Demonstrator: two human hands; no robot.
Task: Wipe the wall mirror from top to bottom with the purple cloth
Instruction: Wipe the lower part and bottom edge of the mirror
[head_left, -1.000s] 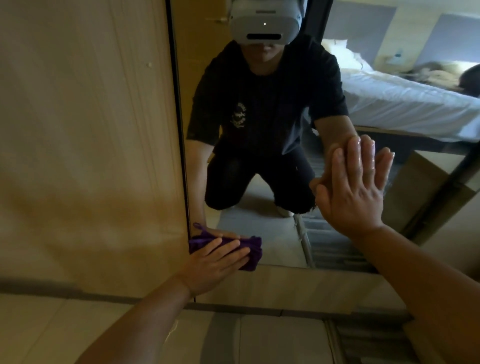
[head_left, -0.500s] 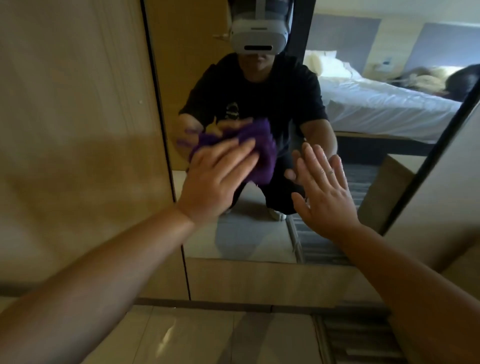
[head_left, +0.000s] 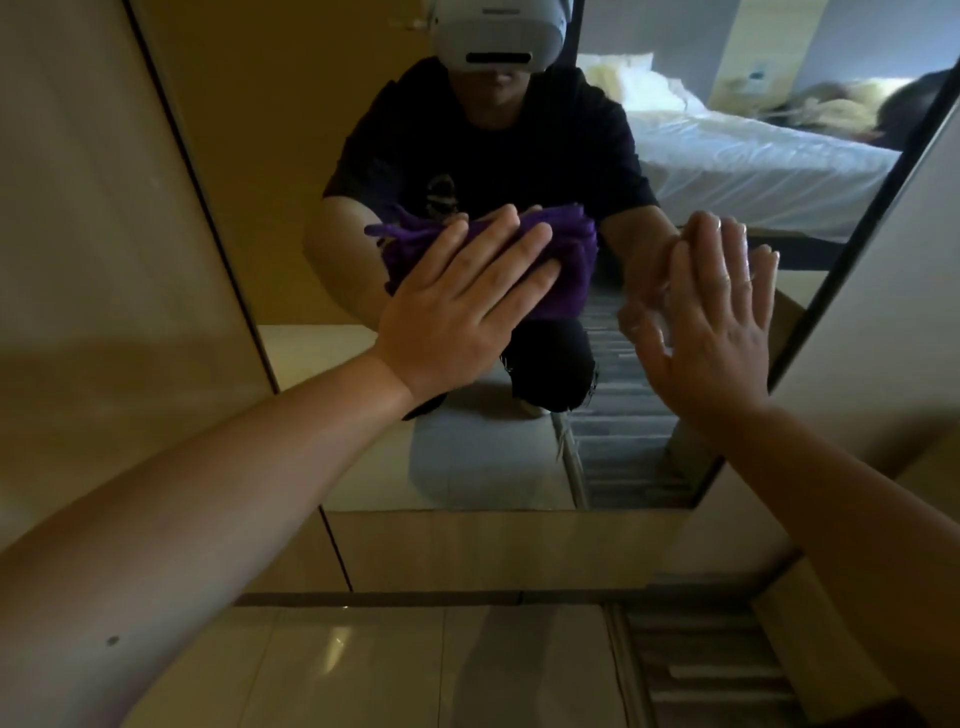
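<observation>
The tall wall mirror is set in a wooden wall and runs down almost to the floor. My left hand lies flat with spread fingers on the bunched purple cloth, pressing it against the glass at mid height. My right hand rests palm-flat on the glass to the right of the cloth, fingers up and holding nothing. The mirror reflects a crouching person with a white headset.
A wooden panel flanks the mirror on the left and a wooden strip runs below it. Glossy floor tiles lie beneath. A pale wall edge borders the mirror on the right. A bed shows in the reflection.
My left hand carried the cloth from the mirror's bottom left corner up to mid height and a little to the right. My right hand stayed pressed on the glass.
</observation>
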